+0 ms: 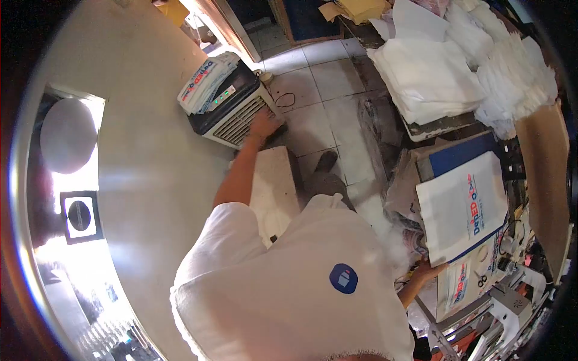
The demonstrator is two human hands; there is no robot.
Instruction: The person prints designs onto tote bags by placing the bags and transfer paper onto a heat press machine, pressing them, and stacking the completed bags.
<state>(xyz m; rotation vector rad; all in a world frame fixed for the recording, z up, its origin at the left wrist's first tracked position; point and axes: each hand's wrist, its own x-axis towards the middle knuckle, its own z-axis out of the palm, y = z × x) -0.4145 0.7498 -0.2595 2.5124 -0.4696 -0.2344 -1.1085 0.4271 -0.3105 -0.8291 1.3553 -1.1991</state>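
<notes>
"What is seen closest to the camera?"

"A white shirt is worn by the person, its front marked by a blue badge."

"And at the right side?"

"The right hand is placed at the near lower corner of a white printed sheet, which is lettered 'DepED' in red and blue and laid over a blue panel. Contact is made at the edge; whether the corner is pinched or merely steadied cannot be told. Just beside it, black scissors are set on a second printed piece, near a pale metal frame."

"Where is the left hand?"

"Past a cream-topped block, the left hand is stretched out to the slatted front of an air cooler. Its fingers are blurred, so neither their spread nor a touch can be confirmed. Green lights are lit on the cooler's panel, and a folded printed stack is carried on its top."

"And farther off?"

"A thick white pile is stacked at the right; beyond the cooler, a tiled floor is crossed by daylight near a doorway."
</notes>
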